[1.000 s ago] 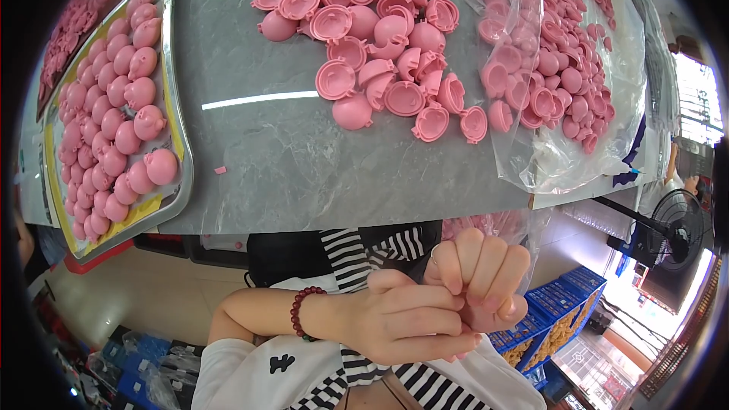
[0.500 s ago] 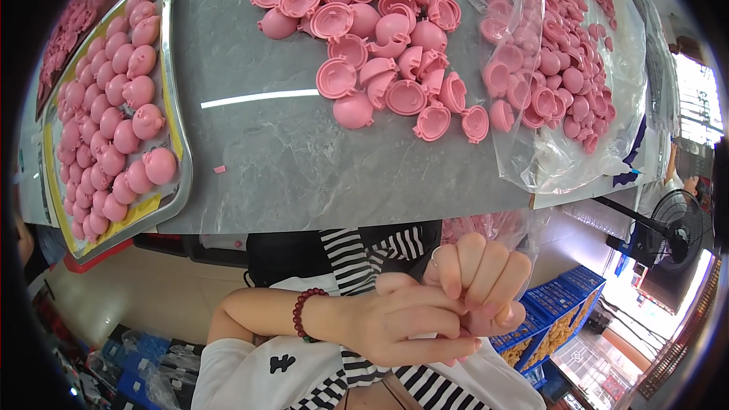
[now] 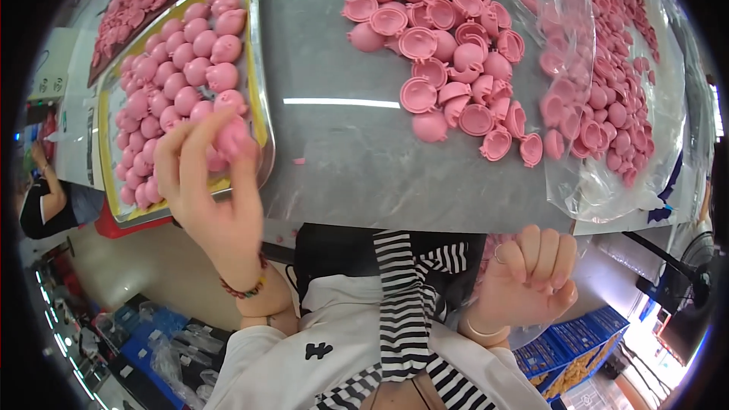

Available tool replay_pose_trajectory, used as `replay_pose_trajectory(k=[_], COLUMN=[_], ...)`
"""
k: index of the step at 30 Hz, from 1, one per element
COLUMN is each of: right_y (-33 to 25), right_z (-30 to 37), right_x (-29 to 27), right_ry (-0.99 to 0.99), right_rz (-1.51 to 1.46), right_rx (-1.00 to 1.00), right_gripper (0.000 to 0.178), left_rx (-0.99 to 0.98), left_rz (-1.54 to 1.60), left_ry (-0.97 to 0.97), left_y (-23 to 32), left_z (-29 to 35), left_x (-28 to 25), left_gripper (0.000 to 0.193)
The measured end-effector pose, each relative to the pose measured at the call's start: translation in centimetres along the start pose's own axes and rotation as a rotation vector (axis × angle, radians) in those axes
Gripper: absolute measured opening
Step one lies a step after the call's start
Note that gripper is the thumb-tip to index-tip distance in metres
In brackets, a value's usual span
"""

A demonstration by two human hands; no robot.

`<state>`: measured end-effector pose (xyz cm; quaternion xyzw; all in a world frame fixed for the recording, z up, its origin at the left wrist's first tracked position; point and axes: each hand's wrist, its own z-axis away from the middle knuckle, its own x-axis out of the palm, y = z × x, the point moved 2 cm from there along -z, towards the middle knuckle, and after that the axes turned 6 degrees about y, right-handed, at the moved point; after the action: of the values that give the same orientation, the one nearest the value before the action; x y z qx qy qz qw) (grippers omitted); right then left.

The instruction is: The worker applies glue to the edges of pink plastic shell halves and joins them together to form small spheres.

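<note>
At the metal tray (image 3: 260, 68) on the left, my left hand (image 3: 216, 209) holds a pink plastic ball (image 3: 234, 138) between thumb and fingers, above the tray's near right part. Rows of similar closed pink balls (image 3: 187, 99), some with small nubs, fill the tray over a yellow lining. My right hand (image 3: 531, 269) is raised below the table's front edge with its fingers curled in. Whatever it may hold is hidden by the fingers. Beyond it on the grey table (image 3: 342, 175) lies a heap of open pink half shells (image 3: 476, 119).
A clear plastic bag (image 3: 577, 190) with many pink shells lies at the right. More pink pieces (image 3: 144, 0) sit on a brown surface at the far left. Blue crates (image 3: 558, 349) stand on the floor at lower right. Another person (image 3: 49, 201) is at the left edge.
My hands were together in front of my chest; now they are apart. The left has reached out to the tray with a pink ball. The view has swung left.
</note>
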<state>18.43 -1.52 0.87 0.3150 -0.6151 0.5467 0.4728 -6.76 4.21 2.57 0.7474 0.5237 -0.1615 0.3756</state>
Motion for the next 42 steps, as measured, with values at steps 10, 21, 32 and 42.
replay_pose_trajectory(k=[10,21,32,42], right_y=[1.6,2.2,1.9,2.0], right_z=[-0.3,0.2,0.2,0.3], right_x=[0.6,0.3,0.3,0.2], right_ry=[0.091,0.319,0.394,0.368], right_rz=[-0.405,-0.690,-0.709,-0.677], right_rx=[0.467,0.694,0.687,0.687], right_gripper=[0.017,0.021,0.023,0.023], left_rx=[-0.086,0.252,0.205,0.221], left_rz=[-0.306,1.040,0.973,0.970], left_ry=[0.251,-0.279,-0.235,-0.226], left_y=[-3.8,7.6,7.5,7.4], left_z=[-2.0,3.2,3.3,3.4], left_x=[-1.4,2.6,3.5,3.6], left_gripper=[0.035,0.027,0.024,0.024])
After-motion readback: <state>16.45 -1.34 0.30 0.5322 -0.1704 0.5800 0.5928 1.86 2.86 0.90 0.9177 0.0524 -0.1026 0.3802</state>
